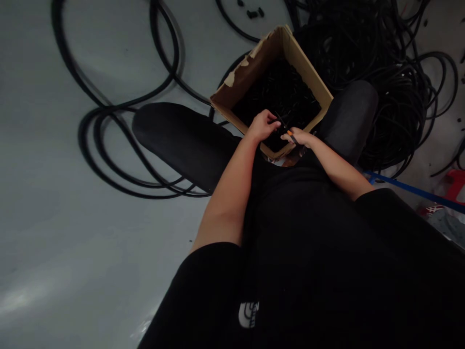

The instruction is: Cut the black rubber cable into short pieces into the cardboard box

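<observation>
My right hand (pixel 298 136) is closed round a pair of scissors (pixel 289 133) with orange-and-black handles, over the near edge of the cardboard box (pixel 307 65). Thumb and fingers of my left hand (pixel 261 127) pinch what looks like a small black piece, just left of the scissor blades; most of it is hidden by the fingers. Below both hands, the box is partly filled with many short black pieces (pixel 278 89), too dark to make out singly. The box stands between my knees, its left flap edge torn.
A large tangle of black hose or cable (pixel 388 111) lies on the floor to the right. Loose loops of black tubing (pixel 109 169) spread at the left. A few short black pieces (pixel 252 14) lie beyond the box. A blue bar (pixel 417 190) and a red object (pixel 456 184) are at the right.
</observation>
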Tool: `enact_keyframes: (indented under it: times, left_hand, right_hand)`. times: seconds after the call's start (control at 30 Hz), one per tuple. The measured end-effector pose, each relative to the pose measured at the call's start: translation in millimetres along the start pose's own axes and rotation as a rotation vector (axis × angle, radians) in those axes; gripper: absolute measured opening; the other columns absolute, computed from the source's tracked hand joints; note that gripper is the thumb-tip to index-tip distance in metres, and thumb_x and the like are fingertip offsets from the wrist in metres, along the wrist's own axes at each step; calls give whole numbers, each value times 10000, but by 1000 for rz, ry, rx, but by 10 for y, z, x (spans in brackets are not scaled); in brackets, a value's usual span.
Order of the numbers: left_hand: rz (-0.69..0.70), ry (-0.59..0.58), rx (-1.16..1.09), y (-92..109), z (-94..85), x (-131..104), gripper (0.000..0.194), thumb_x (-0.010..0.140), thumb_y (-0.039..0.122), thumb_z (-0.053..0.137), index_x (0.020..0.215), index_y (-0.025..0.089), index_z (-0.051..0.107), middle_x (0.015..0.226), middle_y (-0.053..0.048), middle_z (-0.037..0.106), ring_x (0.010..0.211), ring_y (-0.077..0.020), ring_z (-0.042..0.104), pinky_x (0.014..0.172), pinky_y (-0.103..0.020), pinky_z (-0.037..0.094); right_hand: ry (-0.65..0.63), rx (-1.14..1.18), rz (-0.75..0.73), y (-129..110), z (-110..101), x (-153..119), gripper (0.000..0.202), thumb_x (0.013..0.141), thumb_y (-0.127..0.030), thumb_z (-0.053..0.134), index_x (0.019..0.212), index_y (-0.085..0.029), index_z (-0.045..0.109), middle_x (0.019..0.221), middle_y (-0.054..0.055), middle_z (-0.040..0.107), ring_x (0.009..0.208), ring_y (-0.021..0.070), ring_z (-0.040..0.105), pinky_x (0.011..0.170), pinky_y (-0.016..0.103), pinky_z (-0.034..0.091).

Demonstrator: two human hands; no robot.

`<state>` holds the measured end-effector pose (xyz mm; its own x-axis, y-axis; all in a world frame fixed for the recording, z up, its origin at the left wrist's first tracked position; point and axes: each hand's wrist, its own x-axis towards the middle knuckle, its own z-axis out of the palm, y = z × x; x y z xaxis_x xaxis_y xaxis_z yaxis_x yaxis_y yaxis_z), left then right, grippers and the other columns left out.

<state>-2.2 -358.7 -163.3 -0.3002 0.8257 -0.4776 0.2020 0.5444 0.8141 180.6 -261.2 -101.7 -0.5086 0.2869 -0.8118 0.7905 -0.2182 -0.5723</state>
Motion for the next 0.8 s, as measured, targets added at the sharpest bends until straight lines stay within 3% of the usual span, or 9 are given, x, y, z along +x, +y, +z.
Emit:
enact_keyframes:
  times: [0.23,0.43,0.57,0.8]
  left_hand:
    - [65,6,-47,-89,79,53,317,1003,384,961,1170,238,735,1010,-74,792,1064,-325,850,1098,-540,751]
    - [122,-31,-139,-159,59,110,472,1026,586,1002,1092,262,667,883,-35,754,866,-263,807,982,-513,772]
    - [84,-17,-155,-205,35,155,564,1034,669,1011,1060,273,611,879,-32,750,866,-252,811,975,-470,765]
    - [-58,-77,-24,-68,28,41,272,1109,411,904,1183,252,696,946,-76,802,1031,-318,852,1120,-546,739]
  right_hand:
    - [36,-10,68,53,6,46,581,1072,-465,1092,929,-251,572,722,-26,598,674,148,598,542,182,472]
    - [86,76,95,94,27,95,544,1169,-453,994,887,-256,572,655,-45,550,555,124,524,475,185,439]
    - [105,111,78,46,31,37,637,1125,-530,1051,872,-281,522,601,-78,480,514,114,454,447,188,405]
    - [193,-86,83,29,17,-19,560,1106,-501,1066,890,-256,611,619,-71,475,568,132,479,509,237,442]
